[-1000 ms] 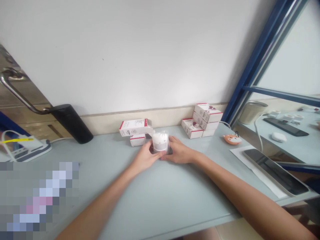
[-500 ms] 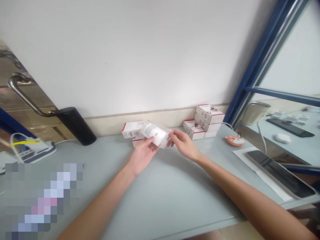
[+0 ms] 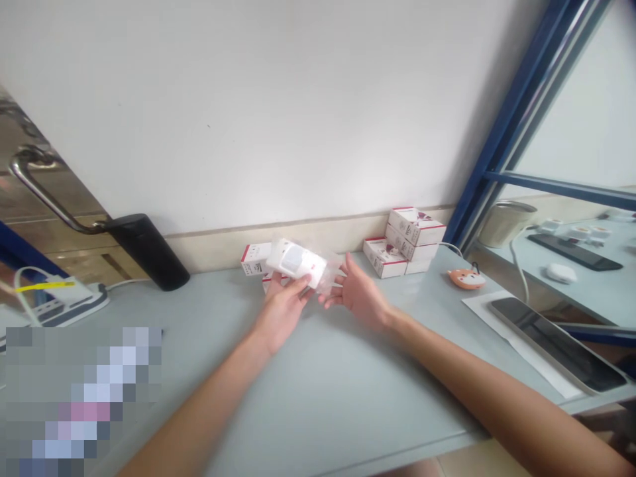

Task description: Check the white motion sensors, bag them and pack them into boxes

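A white device with a bluish-grey window, which looks like a motion sensor [image 3: 294, 260], lies inside a clear plastic bag [image 3: 328, 270]. My left hand [image 3: 284, 311] grips it from below, thumb across its near end. At the bag's loose right end is my right hand [image 3: 362, 291], its fingers spread; whether the fingertips touch the film I cannot tell. Behind the sensor, a white and red box [image 3: 254, 257] is partly covered, with another box under it mostly hidden.
Several white and red boxes [image 3: 416, 232] are stacked by the wall. To the right lie an orange animal-shaped case [image 3: 466, 278] and a phone [image 3: 556, 341] on white paper. A black cylinder [image 3: 149, 252] and a white power strip [image 3: 82, 308] are at left. A mirror [image 3: 571, 265] stands at right.
My right hand has let its pinch on the bag's end go and spread its fingers. The sensor has turned so that its window shows more clearly, and sits slightly further left.
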A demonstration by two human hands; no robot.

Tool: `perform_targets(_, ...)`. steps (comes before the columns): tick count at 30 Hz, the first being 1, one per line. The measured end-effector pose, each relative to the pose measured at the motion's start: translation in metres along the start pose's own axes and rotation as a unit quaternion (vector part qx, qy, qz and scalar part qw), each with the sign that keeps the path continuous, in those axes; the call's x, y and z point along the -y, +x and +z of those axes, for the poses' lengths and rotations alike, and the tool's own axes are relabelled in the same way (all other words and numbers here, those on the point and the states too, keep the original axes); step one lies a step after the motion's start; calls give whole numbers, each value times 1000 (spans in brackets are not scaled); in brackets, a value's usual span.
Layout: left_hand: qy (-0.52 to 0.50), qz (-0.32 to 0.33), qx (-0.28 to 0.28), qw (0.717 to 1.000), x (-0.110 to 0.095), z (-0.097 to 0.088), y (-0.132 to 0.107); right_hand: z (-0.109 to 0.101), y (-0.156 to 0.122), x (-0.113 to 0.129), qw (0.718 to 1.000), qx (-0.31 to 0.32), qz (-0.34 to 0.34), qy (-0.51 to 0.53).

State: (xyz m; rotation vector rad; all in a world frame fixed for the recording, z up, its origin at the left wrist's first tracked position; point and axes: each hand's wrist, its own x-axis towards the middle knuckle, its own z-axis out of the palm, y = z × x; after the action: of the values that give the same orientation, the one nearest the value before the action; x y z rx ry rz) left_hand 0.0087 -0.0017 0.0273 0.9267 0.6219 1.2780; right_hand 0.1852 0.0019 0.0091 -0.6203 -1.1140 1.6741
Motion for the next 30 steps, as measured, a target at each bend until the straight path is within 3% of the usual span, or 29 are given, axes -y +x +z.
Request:
perform_targets(2, 24, 4, 9, 1000, 1, -2, 1, 1, -1, -1, 1000, 11, 6, -4)
perform_targets(9, 71, 8, 8, 997, 8, -6, 2, 4, -1, -9, 991, -104, -50, -66)
perform_targets(13, 132, -17, 14, 991, 9, -8, 1, 1, 1, 3, 979, -159, -112, -59)
perform_targets(16, 190, -67, 70, 977, 7, -10, -2, -5, 0, 20, 973, -180, -141, -41)
perform_targets(17, 227, -71, 96, 966, 7, -11, -3, -7, -1, 26, 973, -178, -143, -35)
perform_targets(19, 335, -20, 135, 932, 7, -13, -6, -12, -1, 36, 973, -174, -148, -25)
perform_targets(22, 475, 161, 146, 853, 5, -15, -12, -17, -1, 44, 972, -175, -155, -18)
perform_targets(25, 524, 305, 124, 786, -3, -14, -13, -19, 0, 43, 976, -168, -140, -17)
perform_targets(27, 554, 347, 103, 750, -9, -15, -10, -20, 0, 40, 981, -153, -118, -16)
perform_targets(30, 612, 332, 79, 714, -12, -25, 1, -19, -1, 38, 992, -108, -66, -10)
